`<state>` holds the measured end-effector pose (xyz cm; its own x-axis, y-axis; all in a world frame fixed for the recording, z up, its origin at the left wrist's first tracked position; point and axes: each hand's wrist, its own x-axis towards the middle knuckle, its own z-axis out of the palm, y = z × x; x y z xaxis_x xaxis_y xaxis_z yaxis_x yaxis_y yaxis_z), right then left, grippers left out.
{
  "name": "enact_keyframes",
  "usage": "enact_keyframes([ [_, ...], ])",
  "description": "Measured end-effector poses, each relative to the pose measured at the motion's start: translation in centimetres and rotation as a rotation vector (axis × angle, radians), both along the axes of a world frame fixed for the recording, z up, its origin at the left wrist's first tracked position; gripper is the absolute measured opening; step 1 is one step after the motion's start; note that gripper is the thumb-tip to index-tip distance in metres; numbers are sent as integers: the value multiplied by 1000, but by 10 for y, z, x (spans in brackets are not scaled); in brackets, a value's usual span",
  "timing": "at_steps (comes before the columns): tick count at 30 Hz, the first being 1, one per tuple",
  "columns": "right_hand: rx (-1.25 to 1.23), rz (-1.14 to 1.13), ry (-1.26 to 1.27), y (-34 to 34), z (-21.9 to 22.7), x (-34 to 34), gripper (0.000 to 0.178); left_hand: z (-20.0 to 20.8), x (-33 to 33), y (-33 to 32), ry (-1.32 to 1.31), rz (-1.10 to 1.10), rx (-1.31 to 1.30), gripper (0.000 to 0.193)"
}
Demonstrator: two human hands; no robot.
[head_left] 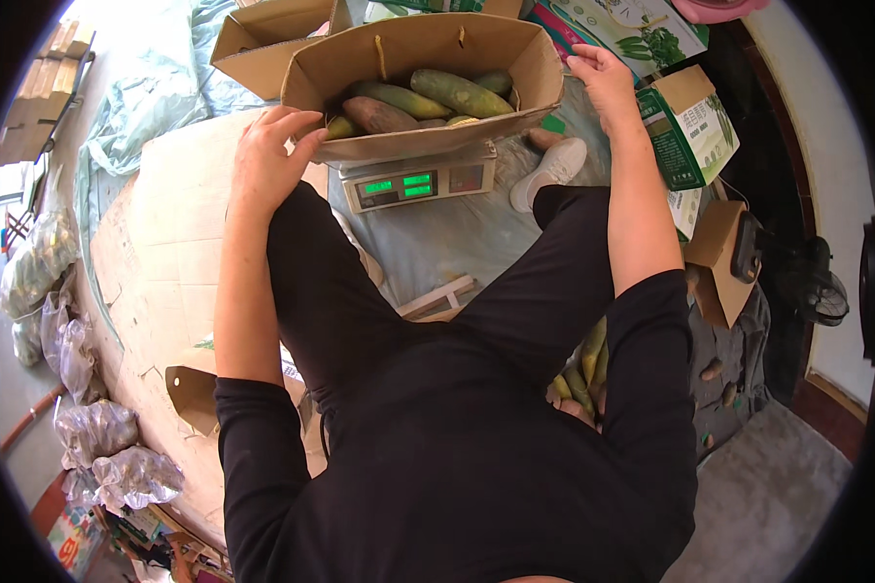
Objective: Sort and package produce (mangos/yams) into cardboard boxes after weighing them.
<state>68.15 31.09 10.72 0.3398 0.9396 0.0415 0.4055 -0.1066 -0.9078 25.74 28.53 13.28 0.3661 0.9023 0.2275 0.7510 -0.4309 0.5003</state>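
A brown cardboard carton [428, 148] with cord handles stands open-topped on a digital scale [469, 182] with green lit figures. Inside lie several long green vegetables [457, 92] and a reddish-brown one [379, 116], like radishes by their shape. My left hand [274, 155] is at the carton's near left corner, fingers apart and bent, the fingertips seeming to touch its edge. Beside the right end of the carton is my right hand [608, 89], raised, with fingers loosely bent and apart; nothing shows in it. Whether its fingertips touch the carton I cannot tell.
Another open carton [267, 49] sits behind at the left. Green-and-white printed boxes [695, 131] stand to the right, near a black fan [815, 291]. More green vegetables [585, 374] lie by my right thigh. Plastic bags [97, 432] line the far left; flattened cardboard [180, 223] covers the floor.
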Motion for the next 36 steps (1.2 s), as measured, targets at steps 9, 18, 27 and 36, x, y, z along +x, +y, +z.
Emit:
enact_keyframes([
  [9, -132, -16, -104, -2, -5, 11, 35, 5, 5, -2, -86, 53, -69, 24],
  [18, -177, -10, -40, 8, -18, 15, 42, -10, -7, 9, -350, 240, -34, 41],
  [27, -460, 151, -403, 16, -25, 12, 47, -29, -25, 48, -209, 350, -534, 53],
  [36, -524, 165, -651, 20, -15, -9, 39, -148, -41, 102, 466, 185, -407, 32],
])
